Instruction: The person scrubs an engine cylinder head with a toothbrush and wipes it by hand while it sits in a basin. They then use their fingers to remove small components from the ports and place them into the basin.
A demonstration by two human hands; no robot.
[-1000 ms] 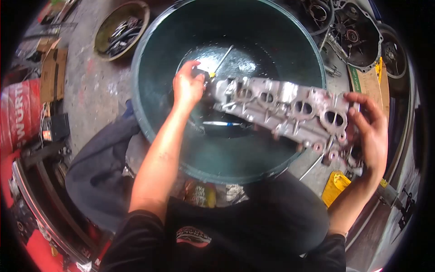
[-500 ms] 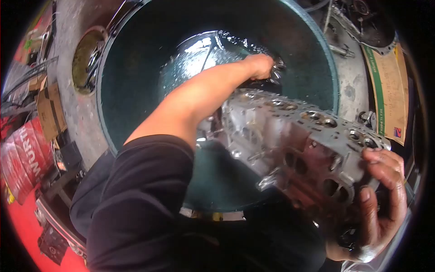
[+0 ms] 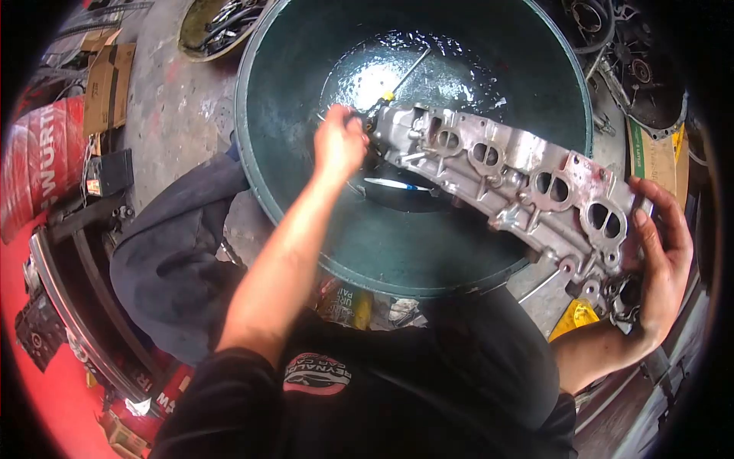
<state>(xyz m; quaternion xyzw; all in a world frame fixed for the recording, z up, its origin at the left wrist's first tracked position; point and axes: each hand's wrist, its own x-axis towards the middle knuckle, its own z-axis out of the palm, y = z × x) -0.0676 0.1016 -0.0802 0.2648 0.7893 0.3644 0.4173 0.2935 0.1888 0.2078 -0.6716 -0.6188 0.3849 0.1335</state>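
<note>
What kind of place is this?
Probably a car repair workshop. A person holds a metal cylinder head over a big green wash basin, and greasy engine parts and a tub of tools lie on the floor.

White capital letters reading "WURTH" run up the red container (image 3: 42, 164) at the nine o'clock edge of the view; the first letter is partly cut off by the frame's dark border. The black shirt (image 3: 317, 376) worn by the person, at six o'clock, carries a small oval red and white chest logo, but its lettering is too small and curved to read. A small can with a yellow label (image 3: 345, 304), lying on the floor just below the rim of the large green basin, shows letters that look like "PA", the rest hidden. A brown cardboard sheet with a green stripe (image 3: 651, 157) at three o'clock bears print too blurred to read.
</note>
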